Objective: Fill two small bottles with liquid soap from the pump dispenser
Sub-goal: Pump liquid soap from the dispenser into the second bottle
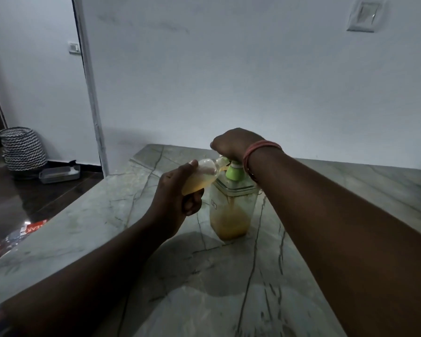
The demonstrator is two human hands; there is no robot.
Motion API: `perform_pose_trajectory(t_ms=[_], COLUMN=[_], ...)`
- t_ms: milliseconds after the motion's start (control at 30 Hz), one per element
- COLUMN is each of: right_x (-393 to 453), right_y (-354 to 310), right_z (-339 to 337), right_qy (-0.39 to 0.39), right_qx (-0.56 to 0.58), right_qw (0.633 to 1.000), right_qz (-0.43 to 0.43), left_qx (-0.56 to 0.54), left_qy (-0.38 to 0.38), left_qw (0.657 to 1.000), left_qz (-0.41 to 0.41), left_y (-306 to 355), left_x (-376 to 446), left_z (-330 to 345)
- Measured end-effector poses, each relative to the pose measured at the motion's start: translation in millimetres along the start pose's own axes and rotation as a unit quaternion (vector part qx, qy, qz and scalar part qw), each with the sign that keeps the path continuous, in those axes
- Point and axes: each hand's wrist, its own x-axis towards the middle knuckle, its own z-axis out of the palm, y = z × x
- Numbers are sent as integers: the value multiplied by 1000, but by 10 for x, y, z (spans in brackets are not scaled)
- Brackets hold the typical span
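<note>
Mid-counter [229, 300], well back from edges: soap dispenser [231, 210] upright. Right hand [233, 144] curled over its pump. Left hand [178, 190] grips small bottle [199, 176], tilted, mouth at spout.

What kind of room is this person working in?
Probably a room in a home: a marble-look counter against a plain white wall with a switch plate, and a zigzag-patterned basket on the dark floor by a doorway.
</note>
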Motion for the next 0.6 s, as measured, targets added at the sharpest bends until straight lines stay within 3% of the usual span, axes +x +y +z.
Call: perform_pose_trajectory(t_ms=[300,467,600], right_x=[-106,-75,-77], right_y=[-43,-69,-14], right_z=[-118,-71,-48], right_qy=[-7,41,4], right_qx=[1,30,8], right_qw=[1000,999,1000], right_qz=[1,7,2], left_qx=[0,0,-3], left_qy=[4,5,8], left_qw=[1000,1000,1000], left_qz=[3,0,-2], left_y=[54,36,15], left_x=[-37,-14,-3], left_z=[48,17,15])
